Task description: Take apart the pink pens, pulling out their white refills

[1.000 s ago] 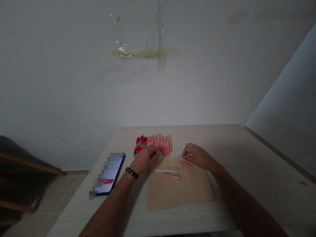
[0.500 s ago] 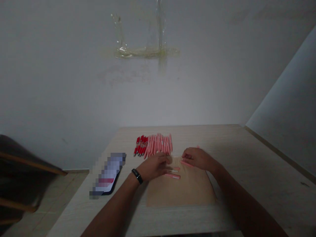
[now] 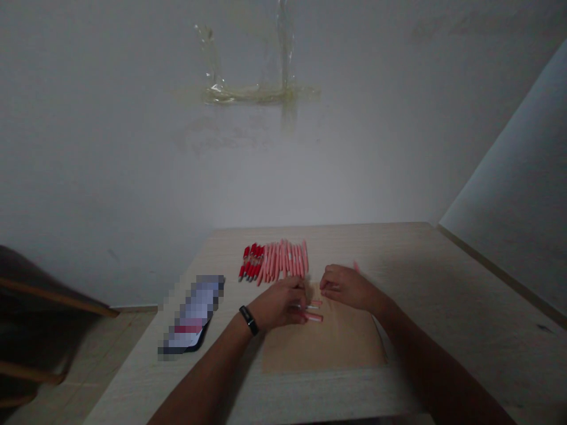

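Observation:
A brown paper sheet or envelope point(image 3: 323, 348) lies under both hands. My left hand point(image 3: 279, 304), with a black band at its wrist, curls over its left part. Pink pen pieces point(image 3: 313, 317) stick out to the right from under its thumb and fingers; their other ends are hidden. Over the top edge of the paper, my right hand point(image 3: 348, 287) is closed in a pinch. What its fingertips hold, if anything, is hidden. A small pink tip point(image 3: 356, 267) shows just behind that hand.
Beyond my left hand lie a row of pink pens point(image 3: 283, 260) and several red pen parts point(image 3: 251, 262). A phone point(image 3: 192, 316) with a blurred screen rests on the left side of the pale table point(image 3: 376, 242). The wall stands behind it.
The pink pen seen under my right fingers is out of sight now. My right hand has shifted slightly left, and my left fingers have curled further over the pen pieces.

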Motion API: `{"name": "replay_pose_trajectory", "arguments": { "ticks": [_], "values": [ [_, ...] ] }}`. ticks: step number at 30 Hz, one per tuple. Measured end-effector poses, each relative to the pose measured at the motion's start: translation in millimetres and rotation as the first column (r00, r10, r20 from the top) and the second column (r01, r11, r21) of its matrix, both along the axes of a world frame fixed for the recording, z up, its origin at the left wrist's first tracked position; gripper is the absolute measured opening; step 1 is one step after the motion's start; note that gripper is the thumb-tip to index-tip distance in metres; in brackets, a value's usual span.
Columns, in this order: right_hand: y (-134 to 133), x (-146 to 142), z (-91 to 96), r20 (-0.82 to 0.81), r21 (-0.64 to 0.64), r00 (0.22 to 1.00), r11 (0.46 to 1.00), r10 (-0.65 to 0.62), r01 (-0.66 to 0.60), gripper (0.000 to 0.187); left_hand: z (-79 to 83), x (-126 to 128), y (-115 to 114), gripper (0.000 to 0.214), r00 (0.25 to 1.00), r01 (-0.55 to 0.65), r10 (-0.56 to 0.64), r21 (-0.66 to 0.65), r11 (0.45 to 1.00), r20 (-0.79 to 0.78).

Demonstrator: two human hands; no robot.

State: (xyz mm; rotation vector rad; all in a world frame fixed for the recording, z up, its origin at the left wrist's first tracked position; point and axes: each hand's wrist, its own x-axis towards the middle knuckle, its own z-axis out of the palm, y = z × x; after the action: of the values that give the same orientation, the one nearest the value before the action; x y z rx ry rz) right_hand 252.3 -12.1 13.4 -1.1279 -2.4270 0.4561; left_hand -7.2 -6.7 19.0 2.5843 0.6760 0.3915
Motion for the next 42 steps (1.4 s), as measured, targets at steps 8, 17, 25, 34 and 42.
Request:
{"name": "replay_pose_trajectory", "arguments": {
  "ticks": [8,17,25,34,42],
  "values": [
    [-4,-12,-9.0,0.061,0.004,0.997,0.999,0.043,-0.043,0.011,-6.3,2,1,0.016,0.999,0.029,-0.029,-0.017,0.999,0.018],
    [-4,-14,-13.9,0.089,0.016,0.996,0.999,0.029,-0.031,0.009,-2.7,5,-2,0.019,0.997,-0.069,0.069,0.009,0.998,0.023],
    [-7,-19,-9.8,0.163,0.075,0.987,0.997,0.003,-0.015,0.005,-3.5,12,-2,0.010,0.979,-0.205,0.204,0.022,0.979,0.013],
    [-9,-22,-4.3,0.154,0.052,0.988,0.999,0.000,-0.008,0.006,-17.9,26,0,0.013,0.960,-0.278,0.276,0.044,0.960,0.050],
    [-8,-15,1.9,0.101,0.031,0.993,0.997,0.065,-0.069,0.006,-21.9,29,2,0.015,0.963,-0.268,0.268,0.087,0.960,0.004]
  ]
}}
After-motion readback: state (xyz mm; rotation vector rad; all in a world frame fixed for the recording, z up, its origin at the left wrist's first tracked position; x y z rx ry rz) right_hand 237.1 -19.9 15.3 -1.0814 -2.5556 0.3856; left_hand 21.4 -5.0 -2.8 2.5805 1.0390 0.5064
